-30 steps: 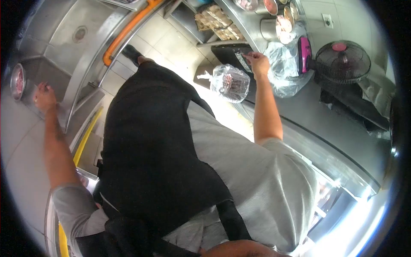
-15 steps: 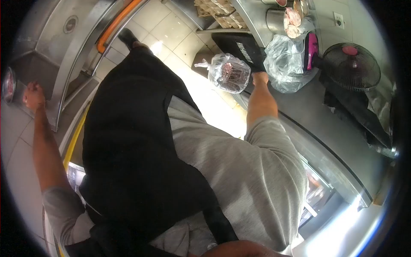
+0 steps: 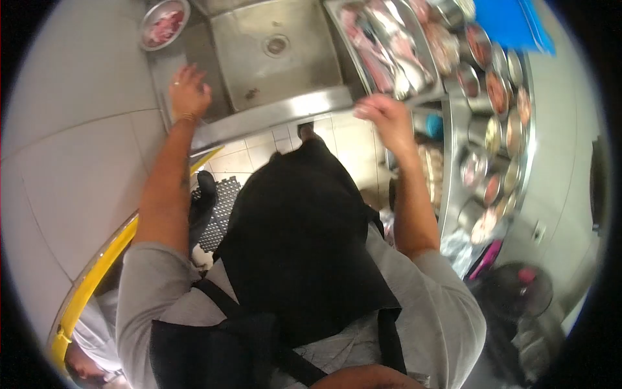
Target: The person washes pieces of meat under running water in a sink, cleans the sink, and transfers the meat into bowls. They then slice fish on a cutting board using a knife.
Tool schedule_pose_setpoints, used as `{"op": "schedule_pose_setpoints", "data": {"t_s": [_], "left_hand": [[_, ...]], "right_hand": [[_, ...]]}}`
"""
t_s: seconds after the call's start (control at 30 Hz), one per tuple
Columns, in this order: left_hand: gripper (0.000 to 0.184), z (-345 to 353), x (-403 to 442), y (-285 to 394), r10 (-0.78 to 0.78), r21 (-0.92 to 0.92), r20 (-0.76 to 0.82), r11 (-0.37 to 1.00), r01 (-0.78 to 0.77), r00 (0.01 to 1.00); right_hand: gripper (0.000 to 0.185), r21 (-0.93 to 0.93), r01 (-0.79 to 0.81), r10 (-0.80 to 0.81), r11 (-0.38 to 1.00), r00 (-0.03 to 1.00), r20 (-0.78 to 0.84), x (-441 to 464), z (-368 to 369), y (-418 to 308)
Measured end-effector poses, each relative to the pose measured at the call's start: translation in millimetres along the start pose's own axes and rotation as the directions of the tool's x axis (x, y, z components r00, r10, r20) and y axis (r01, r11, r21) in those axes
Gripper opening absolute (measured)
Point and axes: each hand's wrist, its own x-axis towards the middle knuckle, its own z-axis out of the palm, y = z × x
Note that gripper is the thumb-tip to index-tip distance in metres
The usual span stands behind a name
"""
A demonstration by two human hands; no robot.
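Note:
My left hand (image 3: 189, 93) is over the metal ledge at the left of the sink (image 3: 246, 48). Its fingers are apart and I see nothing in them. Just beyond it stands a round metal bowl (image 3: 146, 29) with pieces of raw pink meat (image 3: 167, 27). My right hand (image 3: 387, 120) hangs in the air by the sink's front right corner, slightly blurred, fingers loosely bent and holding nothing visible. Nearest to it is a metal tray (image 3: 350, 55) heaped with pink and silvery raw pieces, perhaps fish or meat.
Several metal containers of food (image 3: 497, 94) line the right counter, with a blue sheet-like thing (image 3: 512, 23) behind. A fan (image 3: 518, 292) and a pink-and-black object (image 3: 484, 259) are lower right. A yellow-edged rail (image 3: 97, 259) runs at left, beside another person's sleeve (image 3: 97, 334).
My body has turned toward the sink. My right hand has left the counter beside the clear plastic bag and come round to the tray. My left hand stays at the sink's ledge.

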Motion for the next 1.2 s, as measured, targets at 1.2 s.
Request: {"op": "schedule_pose_setpoints", "data": {"t_s": [1.2], "left_hand": [[0.033,-25.4,32.4,4.8,-0.291,-0.116,0.237,0.939,0.325,0.927]], "right_hand": [[0.038,-0.571,-0.005,0.045,0.821,0.997,0.057,406.4,266.8,288.7]]}}
